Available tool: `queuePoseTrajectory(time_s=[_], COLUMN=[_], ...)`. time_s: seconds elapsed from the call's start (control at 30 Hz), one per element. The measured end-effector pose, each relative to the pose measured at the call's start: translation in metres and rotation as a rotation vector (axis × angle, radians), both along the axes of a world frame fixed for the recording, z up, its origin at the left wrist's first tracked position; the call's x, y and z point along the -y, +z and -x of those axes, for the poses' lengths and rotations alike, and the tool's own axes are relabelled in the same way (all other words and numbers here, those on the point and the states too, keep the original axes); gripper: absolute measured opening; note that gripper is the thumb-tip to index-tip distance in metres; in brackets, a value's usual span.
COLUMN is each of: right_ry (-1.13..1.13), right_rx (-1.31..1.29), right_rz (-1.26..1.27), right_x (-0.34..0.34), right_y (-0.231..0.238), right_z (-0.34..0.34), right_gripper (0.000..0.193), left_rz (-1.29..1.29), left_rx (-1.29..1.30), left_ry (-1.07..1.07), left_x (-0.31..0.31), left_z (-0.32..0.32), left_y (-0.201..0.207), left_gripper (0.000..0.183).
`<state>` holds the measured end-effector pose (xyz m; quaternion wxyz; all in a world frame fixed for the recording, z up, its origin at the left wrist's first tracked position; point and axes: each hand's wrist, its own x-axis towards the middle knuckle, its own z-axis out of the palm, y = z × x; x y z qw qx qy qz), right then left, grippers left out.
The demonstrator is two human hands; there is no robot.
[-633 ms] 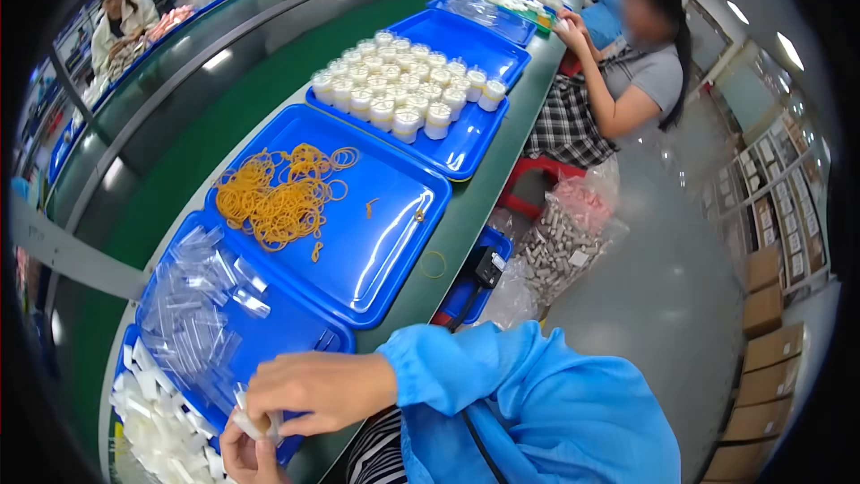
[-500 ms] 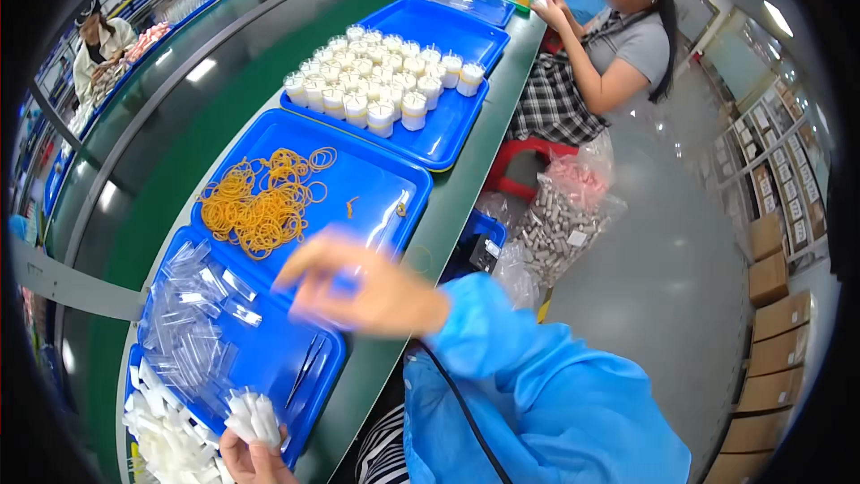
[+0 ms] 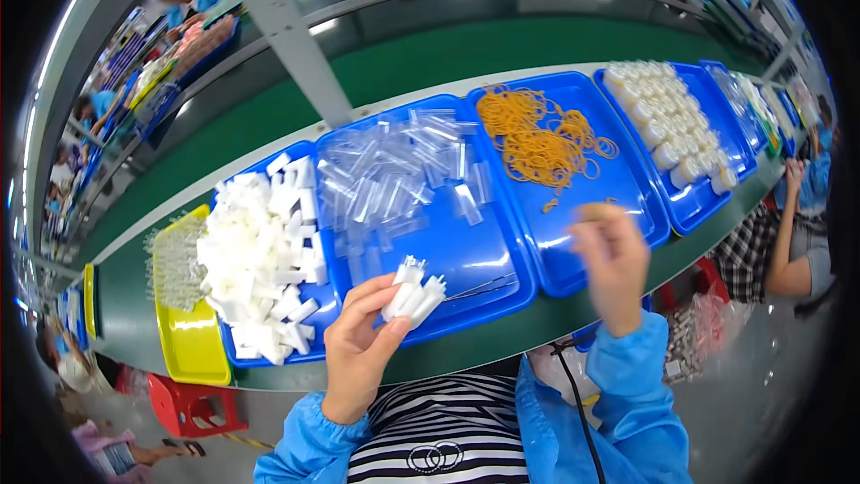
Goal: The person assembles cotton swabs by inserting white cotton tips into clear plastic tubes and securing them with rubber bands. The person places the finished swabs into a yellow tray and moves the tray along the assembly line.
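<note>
My left hand (image 3: 356, 339) pinches a small bundle of white plastic pieces (image 3: 415, 294) with thin prongs on their tops. It is above the near edge of a blue tray (image 3: 448, 251) that holds clear plastic sleeves (image 3: 403, 170). Dark tweezers (image 3: 482, 289) lie in that tray beside the bundle. My right hand (image 3: 614, 260) is smeared by motion over the near part of another blue tray (image 3: 632, 184). Orange rubber bands (image 3: 542, 148) are heaped in its far part. Whether the right fingers hold anything cannot be made out.
To the left stand a blue tray heaped with white plastic pieces (image 3: 255, 251) and a yellow tray (image 3: 193, 341) with small clear parts. On the right, a blue tray holds rows of banded white bundles (image 3: 672, 125). A metal post (image 3: 287, 27) rises behind the trays. Another person sits at far right.
The view has swung left, bringing the white pieces and yellow tray into full sight. My left hand still holds the bundle. My right hand remains blurred near the rubber-band tray.
</note>
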<state>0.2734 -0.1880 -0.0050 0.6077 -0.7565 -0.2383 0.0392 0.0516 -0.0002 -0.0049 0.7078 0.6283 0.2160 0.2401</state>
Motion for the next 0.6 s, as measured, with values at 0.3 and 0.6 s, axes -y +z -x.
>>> queuePoseTrajectory(time_s=[0.3, 0.6], right_ry=[0.343, 0.453], right_rx=[0.857, 0.562], right_rz=[0.688, 0.375], right_x=[-0.1, -0.091], right_y=[-0.021, 0.003], right_z=[-0.003, 0.03], right_gripper=[0.038, 0.043], left_rz=[0.045, 0.091], left_rx=[0.052, 0.045], left_ry=[0.12, 0.127], left_x=[0.0, -0.012], left_z=[0.018, 0.027], left_y=[-0.002, -0.014], left_gripper=[0.028, 0.026])
